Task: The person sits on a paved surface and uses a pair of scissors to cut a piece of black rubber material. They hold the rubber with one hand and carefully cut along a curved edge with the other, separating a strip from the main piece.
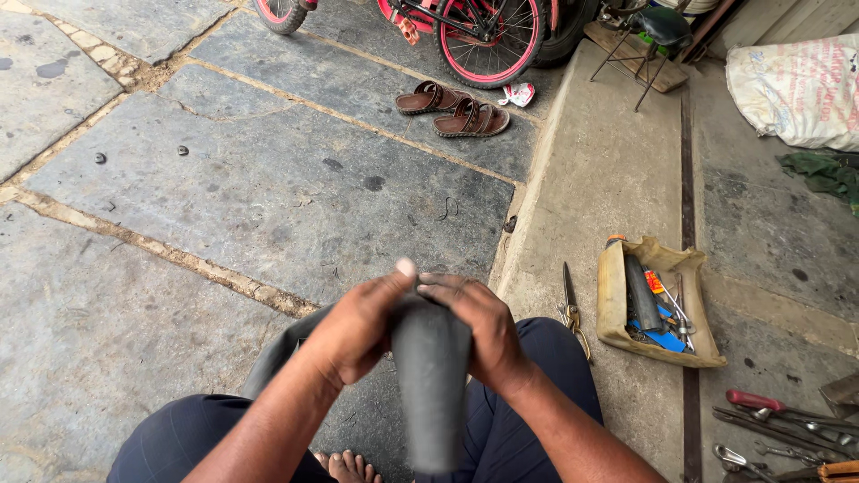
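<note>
A limp grey rubber inner tube (431, 376) hangs over the knees, each grip clamped on its top fold: left hand (358, 326) and right hand (479, 331) touching. Open stone floor (224, 206) lies ahead; a raised concrete step edge (528, 206) runs right, with scissors (573, 309) and a tan tool tray (613, 300) beyond.

Scissors (571, 309) left of tool tray (612, 304); sandals (452, 109) ahead.

Brown sandals (452, 107) near bicycle wheel (490, 40); scissors (573, 309) just beside cut-open tool container (658, 300); white sack (796, 89) top right.
</note>
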